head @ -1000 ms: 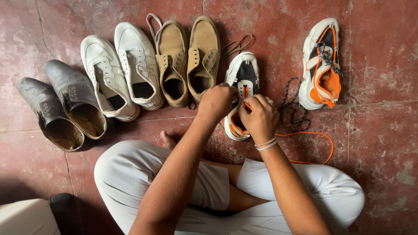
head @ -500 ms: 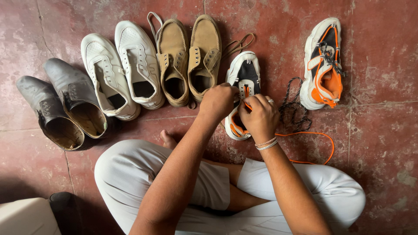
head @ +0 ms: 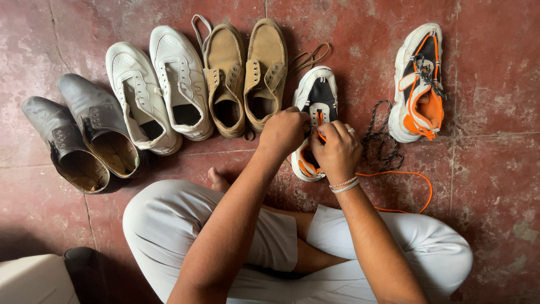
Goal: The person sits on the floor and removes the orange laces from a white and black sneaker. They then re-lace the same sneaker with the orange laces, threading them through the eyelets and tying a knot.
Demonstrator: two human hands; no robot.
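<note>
Head view, only one. I sit cross-legged on the red floor (head: 495, 169), looking down at a black-and-white sneaker (head: 318, 98) with orange trim, toe pointing away from me. That sneaker is my landmark.

My left hand (head: 284, 132) sits on the sneaker's left edge, fingers curled shut over the tongue area; whether it pinches the lace, cannot tell, knuckles hide it. My right hand (head: 336, 149) is on the sneaker's near half, fingers pressed together, pinching the orange lace (head: 413, 186) at the eyelets. The lace runs out from under that hand to the right of the sneaker, loops on the floor, ends near my knee.

Right of the sneaker: a dark speckled lace (head: 379, 141) in a loose pile, touching nothing but floor. Further right, well apart: the matching sneaker (head: 419, 84), laced.

Left of the sneaker, just beside: a pair of tan shoes (head: 244, 73), one tan lace (head: 306, 56) trailing behind the sneaker's toe. Further left: a pair of white sneakers (head: 160, 84), then a pair of dark leather shoes (head: 79, 129), no laces in.

Bracelets (head: 344, 184) on my right wrist.
</note>
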